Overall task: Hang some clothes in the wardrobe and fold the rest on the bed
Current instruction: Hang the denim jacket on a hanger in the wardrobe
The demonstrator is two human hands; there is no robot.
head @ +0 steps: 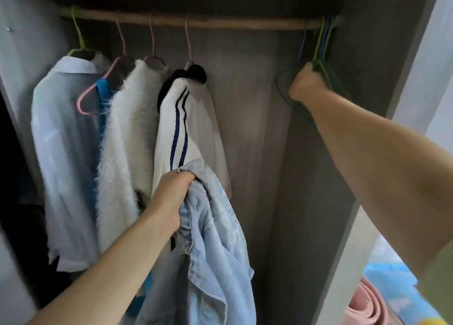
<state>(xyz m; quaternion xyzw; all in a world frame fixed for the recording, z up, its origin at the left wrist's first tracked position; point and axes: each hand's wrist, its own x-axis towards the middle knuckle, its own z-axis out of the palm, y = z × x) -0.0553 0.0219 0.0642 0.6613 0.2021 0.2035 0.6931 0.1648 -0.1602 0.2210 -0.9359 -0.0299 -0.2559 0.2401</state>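
Bunched in my left hand, the denim jacket hangs near centre, fingers curled into its collar end. It looks soft, floppy and fairly heavy, so I judge the collar the sound hold. My right hand clasps the spare hangers at the far right of the rail. Left of the gap hang a striped white top, a fluffy white sweater and a pale shirt, crowding that side.
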